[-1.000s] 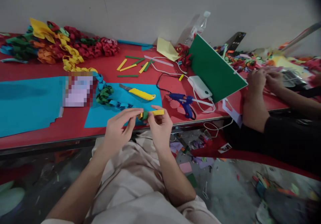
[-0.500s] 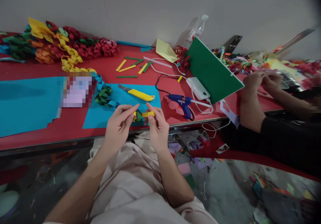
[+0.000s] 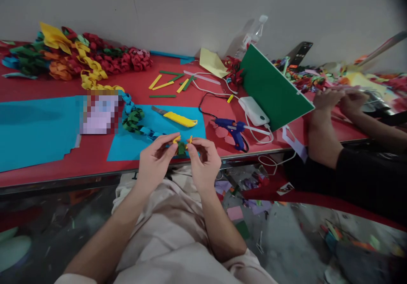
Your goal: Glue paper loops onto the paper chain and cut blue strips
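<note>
Between finger and thumb, my left hand [image 3: 156, 159] pinches one end of a yellow paper strip [image 3: 176, 140]. My right hand [image 3: 205, 161] pinches the other end, so both ends stick up a little apart. A green paper loop [image 3: 181, 148] hangs between my fingertips, the yellow strip apparently passing through it. From my left hand a paper chain of blue links [image 3: 149, 132] and green links [image 3: 133, 121] runs back to yellow links [image 3: 93, 78]. A yellow utility knife [image 3: 179, 119] lies just beyond my hands on a blue sheet [image 3: 127, 150].
A blue glue gun [image 3: 233, 130] lies right of my hands near a white power bank [image 3: 254, 111]. A green board [image 3: 275, 89] leans upright behind it. Loose strips [image 3: 162, 96] lie farther back. At the right, a co-worker's hands [image 3: 327, 99] are busy.
The yellow strip, held out straight toward the right before, is now bent with its ends raised. More blue links of the chain show beside my left hand. The view has shifted slightly.
</note>
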### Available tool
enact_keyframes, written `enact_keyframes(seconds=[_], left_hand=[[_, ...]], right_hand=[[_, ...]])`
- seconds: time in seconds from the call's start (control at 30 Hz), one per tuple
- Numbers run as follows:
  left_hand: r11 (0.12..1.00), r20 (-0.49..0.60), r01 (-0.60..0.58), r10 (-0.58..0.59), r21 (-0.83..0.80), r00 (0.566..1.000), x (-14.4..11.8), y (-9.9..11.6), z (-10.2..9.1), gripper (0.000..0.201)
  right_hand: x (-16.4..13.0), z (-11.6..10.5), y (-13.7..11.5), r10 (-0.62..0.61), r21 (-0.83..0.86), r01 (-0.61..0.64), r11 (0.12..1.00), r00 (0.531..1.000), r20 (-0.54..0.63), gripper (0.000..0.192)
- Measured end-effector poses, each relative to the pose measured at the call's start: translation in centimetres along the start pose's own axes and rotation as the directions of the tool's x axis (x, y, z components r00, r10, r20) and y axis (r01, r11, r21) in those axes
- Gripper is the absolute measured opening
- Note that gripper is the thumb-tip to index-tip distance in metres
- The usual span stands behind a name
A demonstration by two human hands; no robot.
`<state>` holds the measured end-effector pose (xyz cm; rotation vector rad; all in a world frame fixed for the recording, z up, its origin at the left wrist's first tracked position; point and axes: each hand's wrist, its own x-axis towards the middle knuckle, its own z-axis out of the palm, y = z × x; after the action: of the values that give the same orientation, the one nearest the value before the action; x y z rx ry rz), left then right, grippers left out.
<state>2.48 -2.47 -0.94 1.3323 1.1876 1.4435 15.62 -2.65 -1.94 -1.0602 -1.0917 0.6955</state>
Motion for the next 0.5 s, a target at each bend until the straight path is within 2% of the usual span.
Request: enact_keyframes(seconds=[0.13,0.23,0.3,0.4,0.5], left_hand=[[0.996,-0.100,0.046,-0.053,-0.072,0.994,0.1,-0.1,-0.3,0.041],[0.981,-0.157,0.067,-0.097,-0.182,0.983,0.4,-0.1,-0.7,0.039],[0.953,-0.154,0.086,-0.135,-0.291,0.979,0.7,0.0,-1.0,0.037],[0.895,-0.126,0.122,-0.193,-0.429,0.973,1.2,0.1,-1.3,0.035],[0.854,-0.106,0.164,-0.247,-0.494,0.963,1.4,0.3,-1.5,0.039]], right_hand=[[0.3,-1.1,0.3,-0.034,-0.185,0.045,0.982,0.997,0.063,0.017],[1.1,-2.9,0.6,-0.205,-0.380,0.151,0.912,0.973,-0.104,0.019],[1.7,-4.5,0.9,-0.267,-0.477,0.131,0.869,0.936,-0.230,0.022],[2.7,-7.0,1.5,-0.236,-0.548,0.053,0.835,0.934,-0.268,0.022],[3.7,-9.2,2.4,-0.290,-0.670,0.025,0.742,0.913,-0.286,0.025]])
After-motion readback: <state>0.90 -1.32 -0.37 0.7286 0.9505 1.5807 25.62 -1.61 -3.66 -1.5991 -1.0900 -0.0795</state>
